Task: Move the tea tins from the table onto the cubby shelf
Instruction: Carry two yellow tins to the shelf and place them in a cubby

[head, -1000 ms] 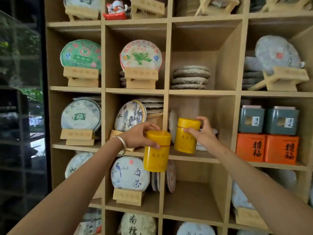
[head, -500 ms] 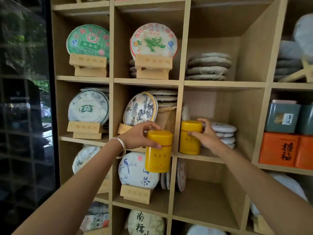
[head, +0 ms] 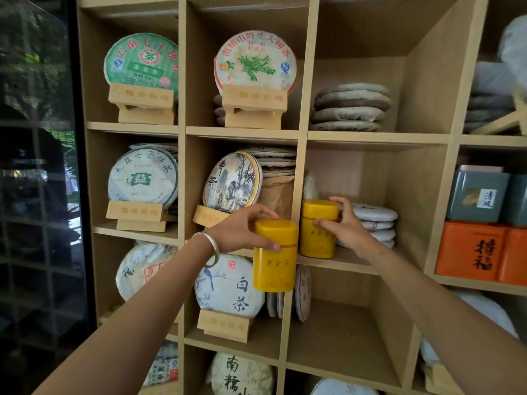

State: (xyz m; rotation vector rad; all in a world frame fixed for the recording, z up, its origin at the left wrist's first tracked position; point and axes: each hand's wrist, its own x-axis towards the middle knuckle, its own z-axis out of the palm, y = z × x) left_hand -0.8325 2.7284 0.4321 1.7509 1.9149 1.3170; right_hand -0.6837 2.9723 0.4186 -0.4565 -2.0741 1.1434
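Observation:
Two yellow tea tins are in view in front of the wooden cubby shelf (head: 370, 136). My left hand (head: 239, 229) grips the lid end of one yellow tin (head: 275, 260), holding it upright in the air in front of the shelf's vertical divider. The second yellow tin (head: 318, 229) stands on the board of the middle cubby, at its left front corner. My right hand (head: 346, 226) wraps its right side, thumb on the front and fingers over the lid's rear edge. A stack of white tea cakes (head: 376, 223) lies just behind that hand.
Wrapped tea cakes on wooden stands (head: 141, 192) fill the left cubbies. Grey tins (head: 479, 195) sit on orange boxes (head: 479, 252) in the right cubby. The cubby below (head: 342, 332) has open floor beside upright cakes. A dark glass wall (head: 37, 195) borders the shelf's left.
The view has drawn closer to the shelf. The right hand's tin has settled onto the cubby board. The left hand still holds its tin in the same spot.

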